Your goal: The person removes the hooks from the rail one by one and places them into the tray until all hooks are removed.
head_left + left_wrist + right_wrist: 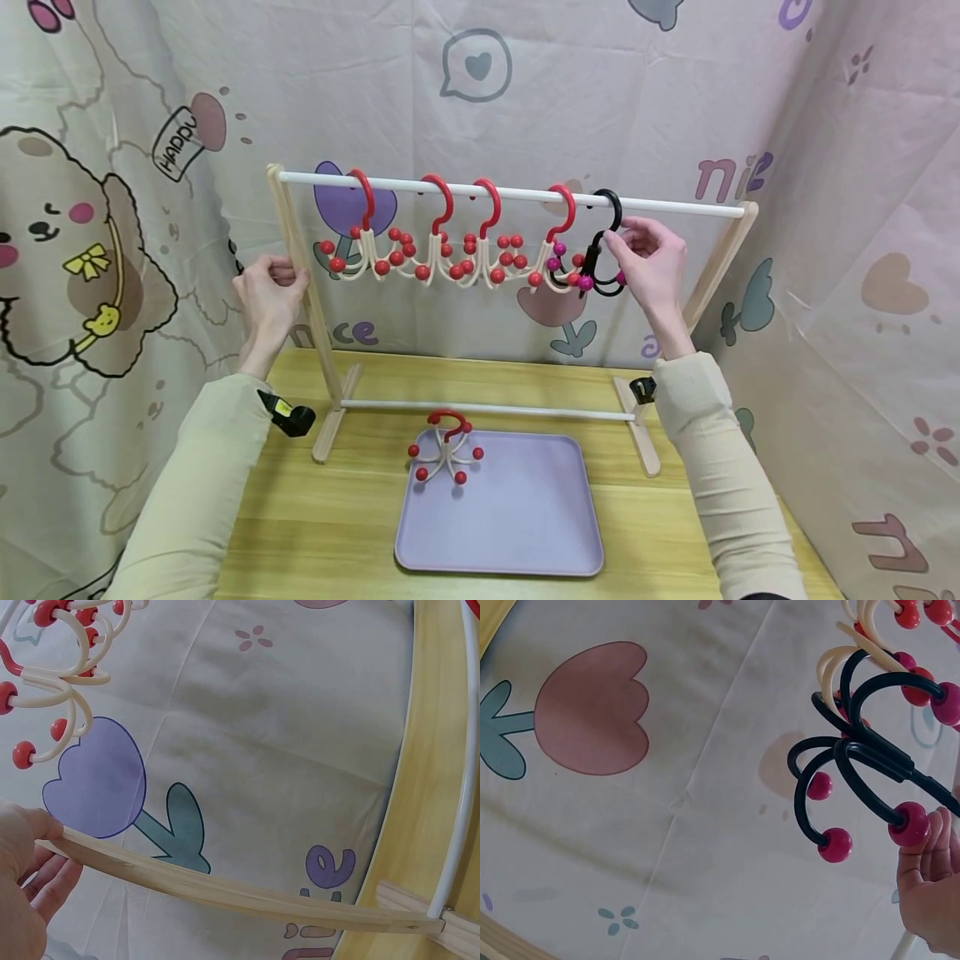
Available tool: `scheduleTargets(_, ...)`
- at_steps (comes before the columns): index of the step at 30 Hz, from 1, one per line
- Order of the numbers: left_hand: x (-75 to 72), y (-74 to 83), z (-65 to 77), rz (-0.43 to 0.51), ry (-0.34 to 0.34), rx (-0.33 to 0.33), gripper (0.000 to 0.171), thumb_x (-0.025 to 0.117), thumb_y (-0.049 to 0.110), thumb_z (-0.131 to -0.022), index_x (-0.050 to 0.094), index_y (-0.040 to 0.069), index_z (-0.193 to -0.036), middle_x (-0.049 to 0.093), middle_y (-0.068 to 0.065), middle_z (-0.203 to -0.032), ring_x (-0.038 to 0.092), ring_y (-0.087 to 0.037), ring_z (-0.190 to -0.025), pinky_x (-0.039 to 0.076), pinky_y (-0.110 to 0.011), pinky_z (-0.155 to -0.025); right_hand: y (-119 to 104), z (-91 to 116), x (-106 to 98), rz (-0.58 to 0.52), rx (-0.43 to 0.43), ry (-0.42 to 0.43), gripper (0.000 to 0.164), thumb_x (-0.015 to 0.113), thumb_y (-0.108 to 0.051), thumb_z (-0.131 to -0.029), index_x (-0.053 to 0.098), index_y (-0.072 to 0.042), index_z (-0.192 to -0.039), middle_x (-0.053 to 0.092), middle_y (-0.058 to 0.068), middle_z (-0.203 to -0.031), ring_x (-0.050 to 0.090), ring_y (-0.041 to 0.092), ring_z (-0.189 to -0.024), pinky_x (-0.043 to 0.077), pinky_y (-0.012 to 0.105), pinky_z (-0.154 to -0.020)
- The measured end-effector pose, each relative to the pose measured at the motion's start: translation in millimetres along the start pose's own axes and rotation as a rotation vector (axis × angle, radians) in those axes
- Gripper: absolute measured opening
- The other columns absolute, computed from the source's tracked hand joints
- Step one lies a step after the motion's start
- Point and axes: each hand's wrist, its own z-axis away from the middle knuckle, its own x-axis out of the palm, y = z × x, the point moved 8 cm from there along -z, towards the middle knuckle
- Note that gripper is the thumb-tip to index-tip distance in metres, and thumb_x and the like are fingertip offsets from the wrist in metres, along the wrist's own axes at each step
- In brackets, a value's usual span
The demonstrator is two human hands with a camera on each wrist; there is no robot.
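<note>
My left hand (272, 300) holds the left wooden upright (187, 881) of a rack between thumb and fingers. At the right end of the row, my right hand (651, 262) pinches a black multi-arm hook hanger (613, 208) by its hook, which loops over the white top rod (675, 206). Magenta balls (835, 844) tip its curved arms. Several cream hangers with red hooks (490, 208) and red balls hang to its left along the rod. The nearest one overlaps the black hanger's arms. The right thumb is hidden in the right wrist view.
A lilac tray (525, 525) lies on the wooden table (315, 533) before the rack. On its back left corner rests another cream hanger (447, 450) with a red hook. A white lower rod (487, 408) joins the rack's feet. Patterned curtains (480, 125) surround the table.
</note>
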Motion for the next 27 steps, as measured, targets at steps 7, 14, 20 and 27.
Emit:
scheduleTargets(7, -0.9, -1.1, 0.0, -0.003, 0.001, -0.009, 0.029, 0.068, 0.014, -0.092, 0.068, -0.004, -0.113, 0.072, -0.029, -0.107, 0.057, -0.022, -0.103, 0.034, -0.041, -0.108, 0, -3, 4, 0.024, 0.008, -0.038, 0.033, 0.074, -0.018, -0.091, 0.071, 0.000, -0.118, 0.059, -0.017, -0.078, 0.056, 0.002, -0.073, 0.046, 0.012, -0.071)
scheduleTargets(14, -1.6, -1.9, -0.1, -0.017, 0.004, -0.013, 0.028, 0.068, 0.017, -0.092, 0.069, -0.002, -0.113, 0.073, -0.026, -0.107, 0.045, 0.008, -0.080, 0.039, -0.038, -0.104, 1, -6, 9, 0.025, 0.006, -0.059, 0.028, 0.071, -0.014, -0.092, 0.071, 0.003, -0.114, 0.060, -0.017, -0.077, 0.056, 0.001, -0.069, 0.047, 0.010, -0.067)
scheduleTargets(20, -1.7, -1.2, -0.2, -0.013, 0.003, -0.004, 0.028, 0.068, 0.016, -0.092, 0.069, -0.003, -0.113, 0.073, -0.027, -0.106, 0.048, 0.007, -0.080, 0.039, -0.038, -0.104, -1, -6, 10, -0.005, -0.006, -0.051, 0.024, 0.068, -0.011, -0.093, 0.070, 0.006, -0.111, 0.062, -0.018, -0.076, 0.060, -0.002, -0.067, 0.051, 0.010, -0.066)
scheduleTargets(27, 0.4, -1.5, -0.1, 0.008, -0.013, 0.002, 0.029, 0.067, 0.015, -0.093, 0.067, -0.005, -0.113, 0.071, -0.030, -0.107, 0.057, -0.032, -0.117, 0.030, -0.043, -0.110, -4, -4, 6, -0.051, -0.007, -0.017, 0.020, 0.065, -0.002, -0.092, 0.069, 0.013, -0.106, 0.062, -0.019, -0.071, 0.060, -0.004, -0.063, 0.050, 0.008, -0.063)
